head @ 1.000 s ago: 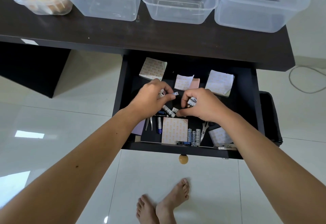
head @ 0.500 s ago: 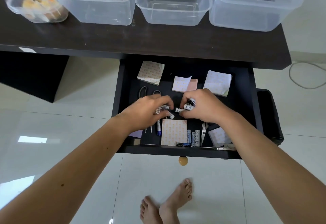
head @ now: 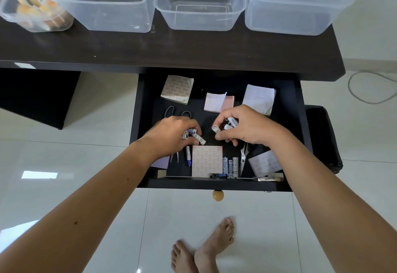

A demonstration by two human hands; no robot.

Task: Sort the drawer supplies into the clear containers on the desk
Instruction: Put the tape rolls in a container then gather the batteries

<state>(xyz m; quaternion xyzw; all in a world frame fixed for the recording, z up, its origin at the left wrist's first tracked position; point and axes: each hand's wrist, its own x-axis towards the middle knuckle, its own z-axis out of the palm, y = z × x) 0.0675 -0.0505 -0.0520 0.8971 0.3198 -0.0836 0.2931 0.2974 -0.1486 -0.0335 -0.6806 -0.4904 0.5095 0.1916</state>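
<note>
Both hands are closing on batteries inside the open drawer (head: 297, 109): the right hand (head: 247, 127) is clutching several batteries (head: 231, 123), the left hand (head: 171, 132) is pinching others (head: 194, 136), its palm hiding how many. Scissors (head: 177, 111) are lying partly hidden under the left hand. On the desk (head: 171, 51), the containers (head: 199, 2) are cut off at the top edge.

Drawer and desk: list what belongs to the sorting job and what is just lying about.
Job:
- batteries, some in left hand and right hand
- sticky notes
- scissors
- tape tub
- clear containers
- drawer

Lying about:
- cable on the floor
- black bin
</note>
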